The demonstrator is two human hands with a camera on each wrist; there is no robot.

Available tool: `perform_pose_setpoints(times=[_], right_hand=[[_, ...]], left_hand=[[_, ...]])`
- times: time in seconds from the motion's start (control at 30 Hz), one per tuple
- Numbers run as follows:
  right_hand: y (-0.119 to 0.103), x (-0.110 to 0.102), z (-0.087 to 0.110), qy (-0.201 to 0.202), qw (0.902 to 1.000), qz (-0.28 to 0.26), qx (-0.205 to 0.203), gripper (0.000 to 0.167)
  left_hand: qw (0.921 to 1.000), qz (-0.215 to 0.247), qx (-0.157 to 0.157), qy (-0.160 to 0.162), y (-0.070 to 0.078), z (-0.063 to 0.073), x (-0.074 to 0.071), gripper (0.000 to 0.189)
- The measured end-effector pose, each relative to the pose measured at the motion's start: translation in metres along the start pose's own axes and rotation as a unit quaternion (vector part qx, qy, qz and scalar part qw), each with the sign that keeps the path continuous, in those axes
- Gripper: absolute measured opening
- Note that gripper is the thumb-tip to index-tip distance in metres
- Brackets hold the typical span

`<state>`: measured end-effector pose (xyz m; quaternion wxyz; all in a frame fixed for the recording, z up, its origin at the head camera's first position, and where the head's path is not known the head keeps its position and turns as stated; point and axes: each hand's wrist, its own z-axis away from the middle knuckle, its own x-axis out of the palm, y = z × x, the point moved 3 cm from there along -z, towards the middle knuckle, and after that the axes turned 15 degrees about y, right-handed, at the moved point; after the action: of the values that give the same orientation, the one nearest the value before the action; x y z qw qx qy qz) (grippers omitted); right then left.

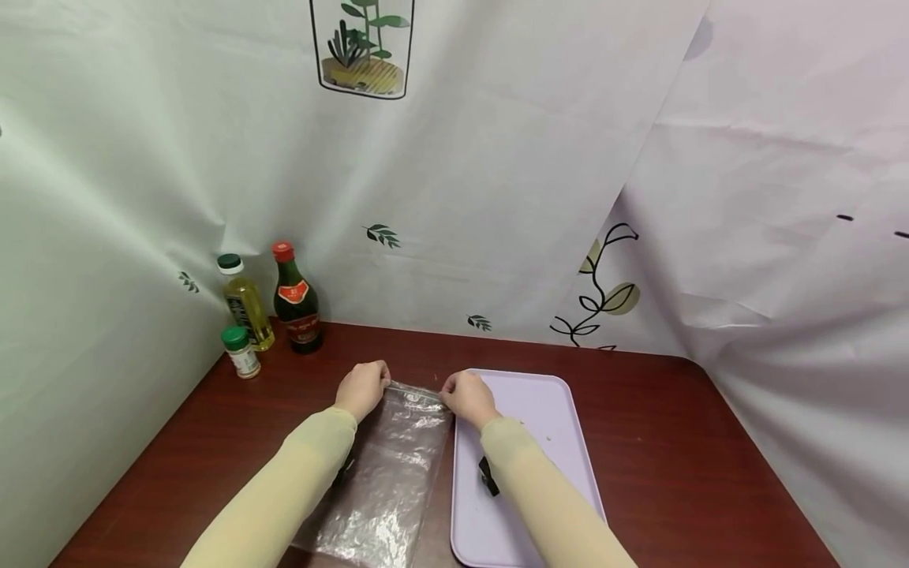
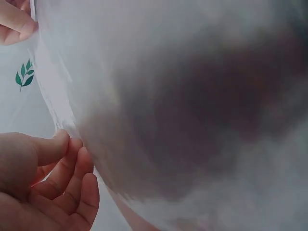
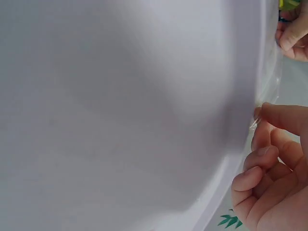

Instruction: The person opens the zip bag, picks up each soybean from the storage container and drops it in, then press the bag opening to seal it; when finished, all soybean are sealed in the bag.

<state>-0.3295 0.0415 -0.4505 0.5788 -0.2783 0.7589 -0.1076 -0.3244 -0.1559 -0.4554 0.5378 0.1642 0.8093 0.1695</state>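
Note:
A clear plastic zip bag [image 1: 387, 473] hangs flat toward the viewer, its zip edge at the far end. My left hand [image 1: 364, 389] pinches the left corner of that edge between thumb and fingertips; the left wrist view shows the same hand [image 2: 53, 178] close up. At the opposite corner, my right hand [image 1: 470, 396] pinches the edge, with the other fingers curled loosely in the right wrist view [image 3: 274, 163]. The bag's film is stretched between both hands. Beside it, under my right forearm, lies a pale lilac tray [image 1: 525, 394].
A few small crumbs dot the tray. At the back left of the dark red table [image 1: 675, 442] stand an oil bottle [image 1: 245, 304], a dark green bottle with a red cap [image 1: 297, 304] and a green-capped shaker [image 1: 241, 353]. Printed white sheeting [image 1: 497, 197] covers the walls.

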Motion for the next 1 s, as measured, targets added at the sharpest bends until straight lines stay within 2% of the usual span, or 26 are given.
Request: perform_pose_setpoints(times=[0.13,0.4,0.6,0.8,1.0], right_hand=[[-0.006,-0.002,0.003,-0.008,0.9994,-0.026,-0.021,0.017],[-0.014,-0.008,0.018,-0.040,0.9939,-0.096,-0.038,0.039],[-0.013,-0.008,0.029,-0.062,0.9878,-0.134,-0.051,0.029],[-0.007,-0.008,0.035,-0.078,0.9849,-0.150,-0.039,0.018],[-0.004,-0.008,0.041,-0.084,0.9813,-0.171,-0.031,0.015]], left_hand=[[0.9998,-0.008,0.019,0.007,0.000,-0.001,-0.006,0.009],[0.9974,-0.002,0.072,-0.001,0.012,0.007,-0.017,0.010],[0.9939,0.007,0.110,0.011,0.024,0.018,-0.020,0.012],[0.9914,0.017,0.129,0.011,0.037,0.025,-0.016,0.013],[0.9868,0.030,0.158,0.022,0.051,0.033,-0.014,0.015]])
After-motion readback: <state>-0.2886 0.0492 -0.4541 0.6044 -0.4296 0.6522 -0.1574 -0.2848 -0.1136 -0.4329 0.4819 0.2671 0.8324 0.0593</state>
